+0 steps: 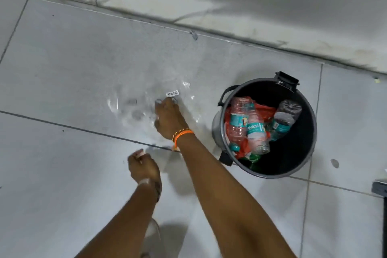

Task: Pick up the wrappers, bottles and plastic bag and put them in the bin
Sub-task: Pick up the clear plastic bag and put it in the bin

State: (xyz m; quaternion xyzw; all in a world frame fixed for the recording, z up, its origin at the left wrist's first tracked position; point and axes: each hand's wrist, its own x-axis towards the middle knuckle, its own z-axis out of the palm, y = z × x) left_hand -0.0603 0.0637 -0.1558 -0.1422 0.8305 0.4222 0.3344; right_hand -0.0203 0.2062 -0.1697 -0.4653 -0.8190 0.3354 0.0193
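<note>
Your right hand (167,118) is pinching the clear plastic bag (146,109) flat on the floor (62,58) left of the bin (301,153); left hand (142,166) curled, empty. Thin film could slip your fingers or catch air and miss the bin

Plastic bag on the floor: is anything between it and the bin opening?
Nothing visible blocks it. The clear plastic bag lies on bare tile under the right hand, left of the bin, which is open-topped and holds bottles.
</note>
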